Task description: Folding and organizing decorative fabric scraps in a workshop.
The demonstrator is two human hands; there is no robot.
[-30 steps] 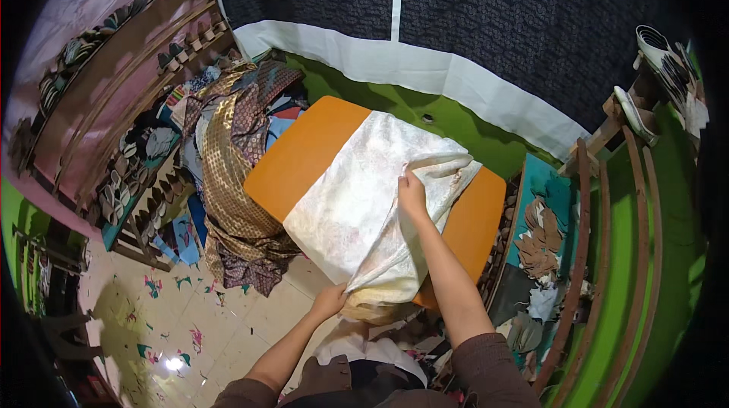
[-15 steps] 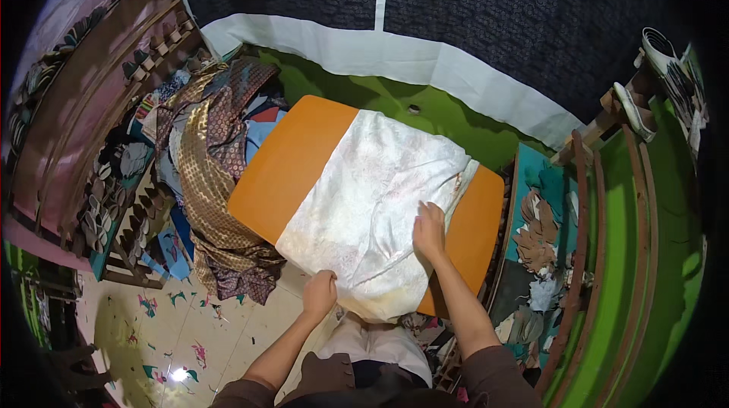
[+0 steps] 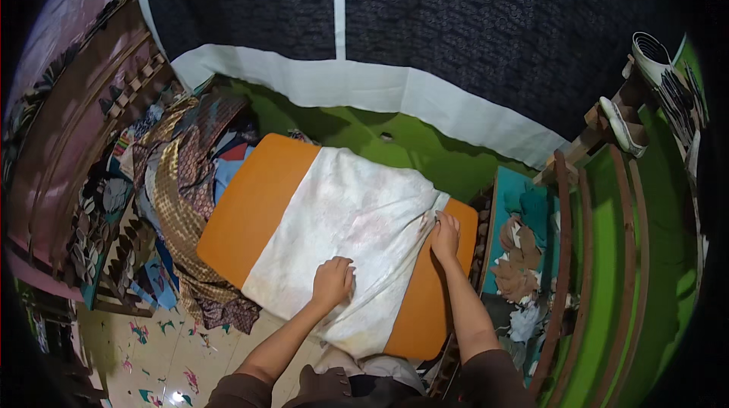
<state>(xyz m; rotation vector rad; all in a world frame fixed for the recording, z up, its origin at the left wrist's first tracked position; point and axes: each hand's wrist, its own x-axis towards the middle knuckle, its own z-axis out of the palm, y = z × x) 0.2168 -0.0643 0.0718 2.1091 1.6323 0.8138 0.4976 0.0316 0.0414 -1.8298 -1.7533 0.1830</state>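
A white cloth (image 3: 342, 211) with faint stains is draped across the middle of an orange table (image 3: 247, 203). Its front end hangs over the near edge, and creases run toward its right side. My left hand (image 3: 332, 283) rests on the cloth's near middle part, fingers slightly bent and apart, holding nothing. At the cloth's right border my right hand (image 3: 446, 239) has its fingers closed on the fabric, close to the bare right part of the table.
Patterned brown and gold fabric (image 3: 171, 188) is heaped left of the table. Racks with shoe parts (image 3: 125, 252) stand farther left. Brown cut pieces (image 3: 516, 264) lie on a shelf at right, beside wooden rails (image 3: 563, 256). Colourful scraps (image 3: 190, 381) litter the tiled floor.
My left hand has moved from the cloth's near left edge onto its middle. My right hand has shifted to the right border. The view has shifted, and the cloth's right side lies differently.
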